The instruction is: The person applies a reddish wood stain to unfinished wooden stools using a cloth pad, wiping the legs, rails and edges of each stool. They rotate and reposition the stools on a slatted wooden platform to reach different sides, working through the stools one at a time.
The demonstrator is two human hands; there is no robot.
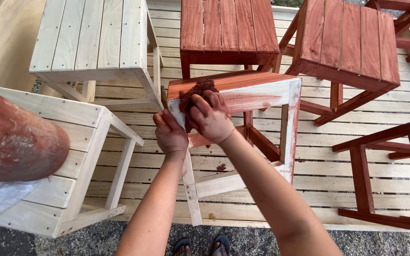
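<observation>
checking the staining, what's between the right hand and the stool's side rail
In the head view, a stain-soaked rag lies between the right hand and the half-stained stool, pressed against its top side rail. The left hand grips the leg just beside it.

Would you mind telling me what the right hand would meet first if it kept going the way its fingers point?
The right hand points up and left onto the stain-soaked rag it presses against the half-stained stool. Beyond that, probably the unstained stool, though depth is unclear.

stained stools (224,28): 4 | bare stools (91,38): 2 | part-stained stool (257,95): 1
</observation>
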